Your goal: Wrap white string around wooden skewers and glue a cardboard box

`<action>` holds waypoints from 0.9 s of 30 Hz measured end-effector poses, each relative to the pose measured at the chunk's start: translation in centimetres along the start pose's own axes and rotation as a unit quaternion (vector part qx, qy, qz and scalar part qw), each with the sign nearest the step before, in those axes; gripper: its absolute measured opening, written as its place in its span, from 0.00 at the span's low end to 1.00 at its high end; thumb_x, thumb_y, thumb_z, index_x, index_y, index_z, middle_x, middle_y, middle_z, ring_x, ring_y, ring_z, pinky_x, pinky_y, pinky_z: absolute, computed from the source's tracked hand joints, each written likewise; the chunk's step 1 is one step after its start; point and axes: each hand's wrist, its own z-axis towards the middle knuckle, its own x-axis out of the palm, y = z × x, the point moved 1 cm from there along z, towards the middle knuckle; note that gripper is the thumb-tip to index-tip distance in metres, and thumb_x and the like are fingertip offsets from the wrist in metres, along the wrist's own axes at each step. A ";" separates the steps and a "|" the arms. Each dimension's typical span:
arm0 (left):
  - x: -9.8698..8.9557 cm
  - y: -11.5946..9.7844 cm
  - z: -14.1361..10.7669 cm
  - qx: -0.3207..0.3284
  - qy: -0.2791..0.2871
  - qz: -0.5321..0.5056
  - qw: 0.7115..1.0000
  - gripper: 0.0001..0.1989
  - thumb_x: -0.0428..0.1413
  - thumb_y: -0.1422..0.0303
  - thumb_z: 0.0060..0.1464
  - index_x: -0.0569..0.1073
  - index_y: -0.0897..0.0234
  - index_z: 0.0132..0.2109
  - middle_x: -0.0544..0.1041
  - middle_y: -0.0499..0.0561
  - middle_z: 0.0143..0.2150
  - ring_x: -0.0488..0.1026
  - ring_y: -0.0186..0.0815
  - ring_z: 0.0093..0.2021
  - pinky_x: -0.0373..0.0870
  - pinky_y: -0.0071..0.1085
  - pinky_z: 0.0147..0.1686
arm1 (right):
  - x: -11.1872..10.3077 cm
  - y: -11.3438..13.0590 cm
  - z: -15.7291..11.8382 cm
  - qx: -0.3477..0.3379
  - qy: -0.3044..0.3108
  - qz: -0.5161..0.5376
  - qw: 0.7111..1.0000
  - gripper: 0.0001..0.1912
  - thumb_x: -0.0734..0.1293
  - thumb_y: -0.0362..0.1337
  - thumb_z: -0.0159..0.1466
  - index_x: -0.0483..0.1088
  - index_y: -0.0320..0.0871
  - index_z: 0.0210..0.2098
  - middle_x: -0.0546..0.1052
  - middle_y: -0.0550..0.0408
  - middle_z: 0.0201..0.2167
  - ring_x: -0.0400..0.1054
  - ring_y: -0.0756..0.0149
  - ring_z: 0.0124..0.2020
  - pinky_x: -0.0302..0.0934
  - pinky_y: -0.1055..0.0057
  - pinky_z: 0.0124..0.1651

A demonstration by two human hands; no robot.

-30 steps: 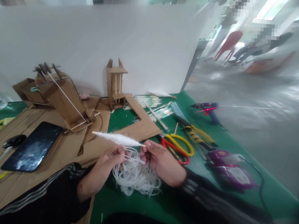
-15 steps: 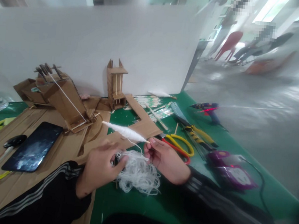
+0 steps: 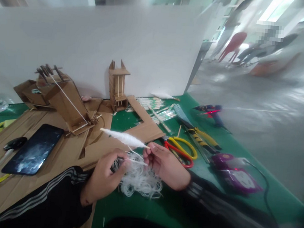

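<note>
My right hand (image 3: 167, 166) pinches one end of a thin stick wound with white string, a spindle-shaped bobbin (image 3: 125, 138) that points left and slightly up. From the bobbin a strand runs down toward my fingers. My left hand (image 3: 106, 175) is closed, thumb and forefinger together on the white string, a short length of which stretches across to my right hand. Beneath both hands lies a loose, tangled heap of white string (image 3: 142, 182) on the green table, partly covered by my left fingers.
Left are a phone (image 3: 34, 150), a mouse (image 3: 15, 144) and a cardboard model (image 3: 65, 99). A cardboard tower (image 3: 118, 86) stands by the white partition. Scissors (image 3: 183, 147), pliers (image 3: 205, 138), a purple packet (image 3: 234, 172) and a glue gun (image 3: 212, 114) lie right. People are in the background.
The bobbin and my right hand have shifted slightly left, the bobbin's far tip a little lower. My left hand has moved slightly right, its thumb and forefinger now closer together on the string.
</note>
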 end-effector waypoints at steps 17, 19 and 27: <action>-0.9 -0.4 -0.1 0.092 0.148 0.018 0.985 0.20 0.47 0.70 0.59 0.63 0.65 0.19 0.71 0.55 0.36 0.64 0.32 0.27 0.61 0.32 0.31 | -0.1 0.8 0.0 -0.011 -0.025 0.003 1.000 0.12 0.69 0.40 0.60 0.65 0.40 0.26 0.68 0.57 0.25 0.62 0.71 0.26 0.60 0.72 0.29; -0.5 -0.4 -0.1 0.096 0.133 0.093 0.982 0.19 0.50 0.71 0.58 0.65 0.65 0.19 0.74 0.54 0.39 0.64 0.29 0.24 0.61 0.31 0.30 | -0.1 0.8 0.0 -0.013 -0.021 0.004 1.000 0.12 0.69 0.40 0.59 0.65 0.40 0.26 0.68 0.57 0.25 0.62 0.70 0.26 0.60 0.72 0.29; 0.5 -0.6 -0.1 0.061 0.065 0.144 0.986 0.07 0.56 0.69 0.53 0.71 0.61 0.41 0.75 0.52 0.48 0.72 0.38 0.43 0.67 0.31 0.42 | -0.3 -0.3 0.3 -0.005 -0.001 0.021 1.000 0.10 0.67 0.37 0.61 0.65 0.39 0.27 0.70 0.55 0.25 0.64 0.69 0.27 0.62 0.72 0.31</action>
